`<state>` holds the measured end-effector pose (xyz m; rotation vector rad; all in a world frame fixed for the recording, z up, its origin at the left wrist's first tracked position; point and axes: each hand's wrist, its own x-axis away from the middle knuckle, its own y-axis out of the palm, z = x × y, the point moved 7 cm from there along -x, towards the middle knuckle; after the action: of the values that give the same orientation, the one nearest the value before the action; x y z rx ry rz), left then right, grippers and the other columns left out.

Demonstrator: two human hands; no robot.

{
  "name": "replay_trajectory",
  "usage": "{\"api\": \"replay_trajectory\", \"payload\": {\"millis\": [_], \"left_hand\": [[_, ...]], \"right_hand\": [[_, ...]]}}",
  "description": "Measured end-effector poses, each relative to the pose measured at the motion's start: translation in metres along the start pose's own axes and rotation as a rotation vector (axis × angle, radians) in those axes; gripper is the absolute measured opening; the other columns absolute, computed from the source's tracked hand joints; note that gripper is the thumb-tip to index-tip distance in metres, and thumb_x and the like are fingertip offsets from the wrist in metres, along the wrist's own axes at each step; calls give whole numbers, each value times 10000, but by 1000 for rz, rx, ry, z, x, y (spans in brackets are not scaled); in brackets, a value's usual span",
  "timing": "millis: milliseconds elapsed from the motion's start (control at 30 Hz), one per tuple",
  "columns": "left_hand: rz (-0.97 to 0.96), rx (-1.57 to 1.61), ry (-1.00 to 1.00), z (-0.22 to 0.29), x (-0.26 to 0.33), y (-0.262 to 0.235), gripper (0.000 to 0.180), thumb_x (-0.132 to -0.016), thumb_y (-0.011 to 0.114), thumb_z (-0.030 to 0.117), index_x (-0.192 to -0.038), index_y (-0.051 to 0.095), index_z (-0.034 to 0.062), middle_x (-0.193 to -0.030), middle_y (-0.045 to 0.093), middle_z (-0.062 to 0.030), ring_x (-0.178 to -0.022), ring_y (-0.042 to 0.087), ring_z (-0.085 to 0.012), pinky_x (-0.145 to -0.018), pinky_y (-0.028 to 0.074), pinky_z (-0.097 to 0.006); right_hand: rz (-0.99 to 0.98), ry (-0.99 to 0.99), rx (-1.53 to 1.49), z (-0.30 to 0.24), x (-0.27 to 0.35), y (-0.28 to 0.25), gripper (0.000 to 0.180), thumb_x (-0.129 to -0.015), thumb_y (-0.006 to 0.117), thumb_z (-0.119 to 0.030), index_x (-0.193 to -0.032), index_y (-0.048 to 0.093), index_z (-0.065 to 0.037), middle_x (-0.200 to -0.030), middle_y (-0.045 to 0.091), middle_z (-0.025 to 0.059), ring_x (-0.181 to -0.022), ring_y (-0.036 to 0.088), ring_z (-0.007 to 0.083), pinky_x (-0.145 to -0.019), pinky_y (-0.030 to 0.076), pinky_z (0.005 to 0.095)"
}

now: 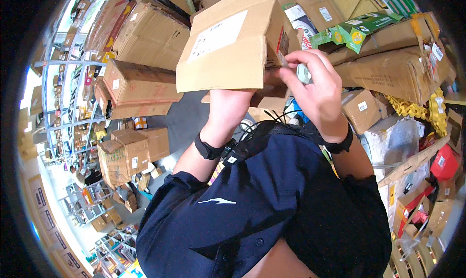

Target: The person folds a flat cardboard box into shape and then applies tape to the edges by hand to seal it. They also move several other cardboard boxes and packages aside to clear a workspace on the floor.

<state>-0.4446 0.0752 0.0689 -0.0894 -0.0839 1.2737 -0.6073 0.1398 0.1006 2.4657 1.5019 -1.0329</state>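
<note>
A brown cardboard box is tilted in front of me, one flap with a large white label facing up. My left hand reaches beneath the lower edge of that flap, so its fingers are hidden and its grip does not show. At the box's right side is my right hand, with thumb and fingers curled together. A small, rounded, pale green thing sits in that hand between thumb and fingers; its kind is not clear. The right fingertips are close to the box's side edge, and whether they touch it is unclear.
Tall cartons and a large carton stand left, with more boxes below. Shelving lines the far left. At right are stacked cartons, a green printed carton, yellow packing material and a red item.
</note>
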Motion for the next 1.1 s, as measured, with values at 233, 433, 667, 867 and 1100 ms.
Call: {"api": "replay_trajectory", "payload": {"millis": [233,433,667,867,1100], "left_hand": [[-48,-69,16,-4,-3,-1,494,-759,749,29,-1213,555,39,-1089,609,-55,-979,579,-152,-834,505,-313],[-140,-199,-12,1,-1,1,502,-743,738,15,-1210,554,36,-1083,602,-49,-975,577,-154,-831,502,-308],[-136,-106,-12,6,2,7,528,-735,722,-18,-1227,537,27,-1107,599,-46,-993,576,-162,-847,498,-318],[-122,54,-80,-8,-1,11,486,-748,690,-45,-1208,548,24,-1084,613,-50,-951,594,-153,-821,497,-300],[-164,-22,-57,-12,-3,12,422,-764,720,-6,-1166,594,17,-1054,638,-45,-931,600,-133,-796,506,-281]], "right_hand": [[-25,-94,34,1,0,-1,180,-762,718,-27,-896,599,-14,-836,613,133,-741,625,302,-624,501,348],[-123,18,-29,8,1,0,129,-823,653,-51,-912,568,-13,-839,603,144,-760,603,343,-655,486,388],[-111,55,36,19,0,-11,115,-867,628,-61,-925,538,-17,-875,564,139,-794,558,311,-751,466,344],[-122,189,-67,34,3,-16,217,-835,684,-159,-967,562,-37,-924,600,122,-846,605,309,-742,492,375],[-158,123,-6,23,2,-15,241,-790,741,-211,-922,621,-48,-887,623,83,-824,604,255,-749,482,324]]}}
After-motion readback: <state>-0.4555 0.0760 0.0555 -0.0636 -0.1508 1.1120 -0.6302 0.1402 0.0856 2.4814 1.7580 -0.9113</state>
